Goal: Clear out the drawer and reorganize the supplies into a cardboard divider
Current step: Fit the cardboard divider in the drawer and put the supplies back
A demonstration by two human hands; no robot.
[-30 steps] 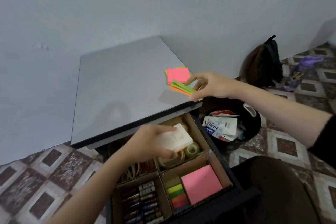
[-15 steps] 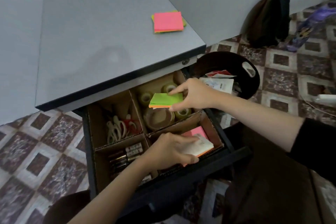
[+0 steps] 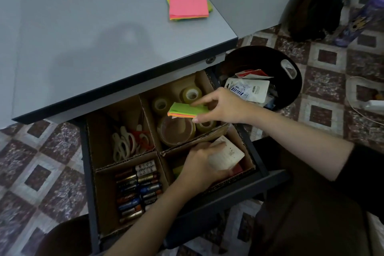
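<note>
Below the grey desk top (image 3: pixel 93 27), the open drawer (image 3: pixel 228 198) holds a four-cell cardboard divider (image 3: pixel 149 122). Over the far right cell, with its tape rolls (image 3: pixel 176 131), the right hand (image 3: pixel 224 106) pinches a green-topped sticky-note pad (image 3: pixel 187 110) between thumb and fingers. The left hand (image 3: pixel 199 164) grips a whitish pad (image 3: pixel 226 157) in the near right cell, above what may be a pink pad in the dim light. Scissors (image 3: pixel 124 145) fill the far left cell, batteries (image 3: pixel 137 187) the near left. A pink-topped note stack (image 3: pixel 188 5) lies on the desk.
</note>
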